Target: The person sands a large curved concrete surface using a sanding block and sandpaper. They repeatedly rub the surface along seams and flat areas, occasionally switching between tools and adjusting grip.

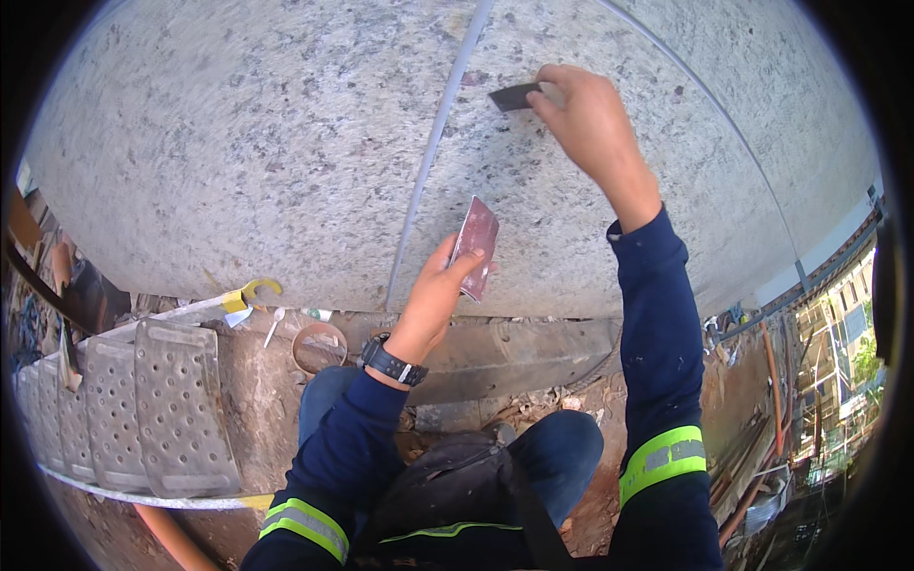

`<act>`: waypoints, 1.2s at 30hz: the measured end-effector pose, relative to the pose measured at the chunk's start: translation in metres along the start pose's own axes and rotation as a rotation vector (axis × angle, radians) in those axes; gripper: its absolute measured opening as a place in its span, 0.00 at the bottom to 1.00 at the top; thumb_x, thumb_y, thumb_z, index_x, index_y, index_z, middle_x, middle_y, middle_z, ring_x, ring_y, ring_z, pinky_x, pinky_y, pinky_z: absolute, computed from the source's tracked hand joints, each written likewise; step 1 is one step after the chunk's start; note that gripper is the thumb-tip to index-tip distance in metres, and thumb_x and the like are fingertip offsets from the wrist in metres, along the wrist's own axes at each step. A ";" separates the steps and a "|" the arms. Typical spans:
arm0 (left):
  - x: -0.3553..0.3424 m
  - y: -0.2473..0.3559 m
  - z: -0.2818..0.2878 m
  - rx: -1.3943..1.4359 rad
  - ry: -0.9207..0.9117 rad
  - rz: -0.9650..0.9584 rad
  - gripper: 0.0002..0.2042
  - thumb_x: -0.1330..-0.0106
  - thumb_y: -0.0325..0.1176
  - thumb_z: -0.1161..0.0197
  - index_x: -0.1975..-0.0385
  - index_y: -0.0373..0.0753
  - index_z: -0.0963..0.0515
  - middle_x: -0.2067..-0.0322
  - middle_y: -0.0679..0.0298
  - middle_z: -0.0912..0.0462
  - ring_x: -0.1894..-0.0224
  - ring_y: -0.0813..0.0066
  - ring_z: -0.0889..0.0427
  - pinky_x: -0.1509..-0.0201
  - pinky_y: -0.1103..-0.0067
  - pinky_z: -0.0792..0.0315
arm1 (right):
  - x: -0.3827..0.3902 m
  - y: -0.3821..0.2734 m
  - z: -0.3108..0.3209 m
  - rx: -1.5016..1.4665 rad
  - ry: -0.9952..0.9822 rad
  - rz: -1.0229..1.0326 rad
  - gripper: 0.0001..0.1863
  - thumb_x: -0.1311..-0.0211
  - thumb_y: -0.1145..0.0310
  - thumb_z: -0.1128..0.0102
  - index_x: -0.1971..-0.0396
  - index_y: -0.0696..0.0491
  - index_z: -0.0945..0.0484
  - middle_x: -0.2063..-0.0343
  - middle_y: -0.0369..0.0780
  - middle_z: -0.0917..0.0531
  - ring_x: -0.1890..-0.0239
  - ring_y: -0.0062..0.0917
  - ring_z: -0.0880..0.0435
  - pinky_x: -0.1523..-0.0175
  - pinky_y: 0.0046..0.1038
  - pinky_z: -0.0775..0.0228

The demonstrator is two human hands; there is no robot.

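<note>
My right hand [578,119] grips a dark flat scraper [507,96] at or just over the speckled grey concrete surface [286,133], right of a thin light-grey vertical line [446,114]. Lower and nearer the middle, my left hand [440,285] holds a flat reddish-brown plate with pale smears [481,233], tilted in front of the surface, its thumb across the face. A second grey line [724,119] curves down the surface farther right. Whether the scraper is touching the concrete is hard to tell.
Below left lie perforated metal planks [181,409], a yellow hooked fitting [236,301], a white spoon [275,322] and a round bowl [320,348]. A concrete ledge [514,362] runs along the wall's foot. A dark bag [433,485] sits between my knees; orange pipes [171,533] and debris lie around.
</note>
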State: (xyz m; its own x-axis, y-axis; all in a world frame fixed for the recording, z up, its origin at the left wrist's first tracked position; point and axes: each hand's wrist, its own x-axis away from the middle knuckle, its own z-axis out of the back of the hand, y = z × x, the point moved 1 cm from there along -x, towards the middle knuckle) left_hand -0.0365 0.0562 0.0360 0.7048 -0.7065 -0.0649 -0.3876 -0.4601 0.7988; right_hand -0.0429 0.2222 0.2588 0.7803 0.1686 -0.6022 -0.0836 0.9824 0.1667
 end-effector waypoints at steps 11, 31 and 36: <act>-0.003 -0.005 0.004 -0.017 0.018 -0.033 0.24 0.21 0.33 0.40 0.28 0.34 0.30 0.41 0.59 0.17 0.43 0.69 0.14 0.41 0.73 0.24 | 0.011 -0.017 -0.012 0.058 0.007 0.074 0.08 0.35 0.70 0.34 0.60 0.57 0.15 0.62 0.48 0.13 0.56 0.49 0.14 0.48 0.45 0.21; 0.002 0.002 -0.002 -0.005 0.008 -0.039 0.22 0.22 0.37 0.38 0.33 0.34 0.26 0.47 0.62 0.15 0.47 0.75 0.17 0.43 0.78 0.27 | 0.021 -0.020 -0.034 0.048 0.017 0.051 0.07 0.35 0.69 0.34 0.63 0.56 0.17 0.65 0.48 0.16 0.59 0.49 0.15 0.53 0.47 0.22; 0.002 0.003 0.002 -0.014 0.031 -0.010 0.25 0.22 0.34 0.39 0.27 0.34 0.31 0.42 0.61 0.17 0.43 0.73 0.17 0.38 0.75 0.26 | 0.019 -0.015 -0.039 0.035 0.106 0.018 0.06 0.35 0.69 0.33 0.64 0.56 0.18 0.64 0.47 0.16 0.59 0.49 0.15 0.53 0.47 0.22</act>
State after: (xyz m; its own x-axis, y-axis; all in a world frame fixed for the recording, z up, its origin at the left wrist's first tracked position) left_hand -0.0372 0.0526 0.0370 0.7269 -0.6846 -0.0542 -0.3726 -0.4595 0.8062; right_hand -0.0508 0.2142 0.2142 0.7089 0.1950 -0.6779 -0.0737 0.9762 0.2038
